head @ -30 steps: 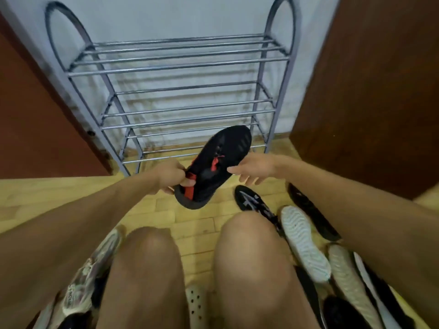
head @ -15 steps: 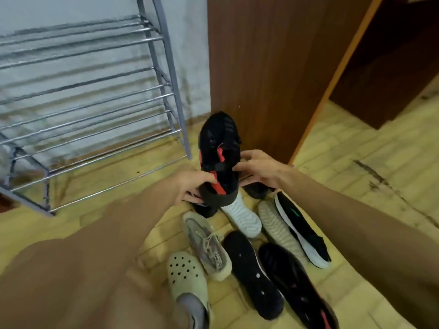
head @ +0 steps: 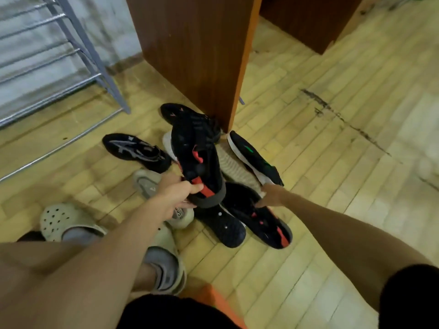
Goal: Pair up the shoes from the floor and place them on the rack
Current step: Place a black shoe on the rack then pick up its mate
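My left hand [head: 174, 197] grips the heel of a black shoe with red accents [head: 196, 160], held above a pile of shoes on the wooden floor. My right hand [head: 270, 195] reaches down onto a matching black and red shoe [head: 259, 217] lying on the floor; its fingers touch the opening. Whether they have closed on it is unclear. The grey metal rack [head: 78, 43] stands at the upper left, its shelves bare as far as seen.
On the floor lie a black shoe with silver stripes [head: 135, 149], a black shoe with green marks [head: 254, 157], a beige knit shoe [head: 235, 167], another black shoe [head: 223, 224] and a grey sneaker [head: 147, 184]. A brown cabinet [head: 194, 48] stands behind the pile. My feet wear cream clogs [head: 64, 222].
My view swung right from the rack to the shoe pile. My right hand let go of the held shoe and dropped onto the matching one on the floor. My left hand keeps the shoe.
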### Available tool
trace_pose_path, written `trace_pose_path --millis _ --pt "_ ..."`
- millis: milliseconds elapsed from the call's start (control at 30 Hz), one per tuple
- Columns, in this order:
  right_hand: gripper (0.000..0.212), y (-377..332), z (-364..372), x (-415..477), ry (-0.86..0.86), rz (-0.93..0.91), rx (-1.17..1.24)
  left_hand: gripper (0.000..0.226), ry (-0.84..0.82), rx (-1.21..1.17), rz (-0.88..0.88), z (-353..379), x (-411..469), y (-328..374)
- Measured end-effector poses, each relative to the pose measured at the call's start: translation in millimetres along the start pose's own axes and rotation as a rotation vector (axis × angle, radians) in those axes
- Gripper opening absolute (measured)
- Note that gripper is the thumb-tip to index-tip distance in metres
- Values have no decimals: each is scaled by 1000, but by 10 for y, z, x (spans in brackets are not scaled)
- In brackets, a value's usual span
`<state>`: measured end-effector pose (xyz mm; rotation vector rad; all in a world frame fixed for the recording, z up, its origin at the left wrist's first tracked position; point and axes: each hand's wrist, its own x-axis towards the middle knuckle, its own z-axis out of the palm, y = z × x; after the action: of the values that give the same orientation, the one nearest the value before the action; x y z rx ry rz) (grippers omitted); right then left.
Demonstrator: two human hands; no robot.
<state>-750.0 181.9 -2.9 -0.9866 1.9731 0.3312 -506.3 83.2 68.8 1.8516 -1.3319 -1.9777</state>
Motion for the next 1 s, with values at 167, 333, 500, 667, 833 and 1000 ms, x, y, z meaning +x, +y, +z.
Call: trace_pose_path --millis 167,333,500,667,833,1000 --pt "65 345 622 -37 -70 121 -94 21 25 144 13 -53 6 -121" --pt "48 345 399 -49 -27 54 -138 26 109 116 -37 -103 47 -178" --pt "47 281 49 32 -24 -38 11 36 152 37 -76 -185 147 -200" --pt "42 -163 109 183 128 -72 293 36 225 -51 -99 -284 163 -204" --pt "61 -199 247 37 -110 -22 716 30 260 -91 -114 -350 201 -242" --pt "94 -39 210 139 -197 -24 658 33 266 -125 -144 -309 212 -234"
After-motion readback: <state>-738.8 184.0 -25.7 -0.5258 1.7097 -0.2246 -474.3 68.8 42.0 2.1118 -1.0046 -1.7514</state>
